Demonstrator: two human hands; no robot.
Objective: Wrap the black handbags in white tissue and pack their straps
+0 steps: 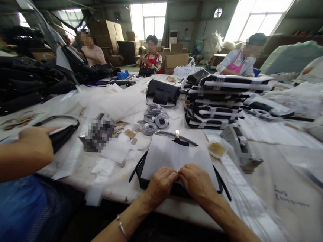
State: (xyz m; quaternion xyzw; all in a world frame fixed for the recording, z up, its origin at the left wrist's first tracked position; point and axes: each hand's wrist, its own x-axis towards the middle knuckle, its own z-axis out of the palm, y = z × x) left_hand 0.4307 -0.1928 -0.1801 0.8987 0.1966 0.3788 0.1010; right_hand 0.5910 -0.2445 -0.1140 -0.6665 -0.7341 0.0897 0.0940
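A black handbag (182, 190) lies flat in front of me at the table's near edge. Over its front rests a white sheet (172, 155), either thin foam or paper. My left hand (160, 184) and my right hand (197, 180) meet at the sheet's lower middle, thumbs and fingertips pinched together on its edge; the exact grip is partly hidden by the fingers. A gold clasp (177, 134) on a black tab sticks out above the sheet. Black straps (223, 182) show at both sides of the bag.
A tape dispenser (240, 147) and a small dish (217, 148) stand at the right. Wrapped black bags (214, 103) are stacked beyond. Coiled straps (156, 118) and another black bag (163, 92) lie ahead. A co-worker's arm (16, 154) reaches in from the left.
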